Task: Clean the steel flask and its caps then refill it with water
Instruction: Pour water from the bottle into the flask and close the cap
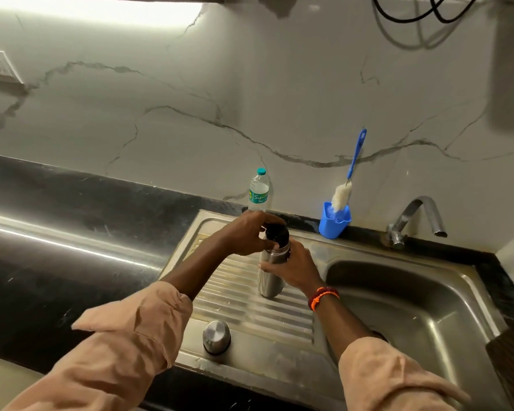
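Head view, my note: steel flask (269,277) upright on the sink drainboard (244,307) near the basin edge, right hand (291,269) wrapped round its body, left hand (247,235) gripping the black inner cap (277,234); a hard twist could tip it basinward.
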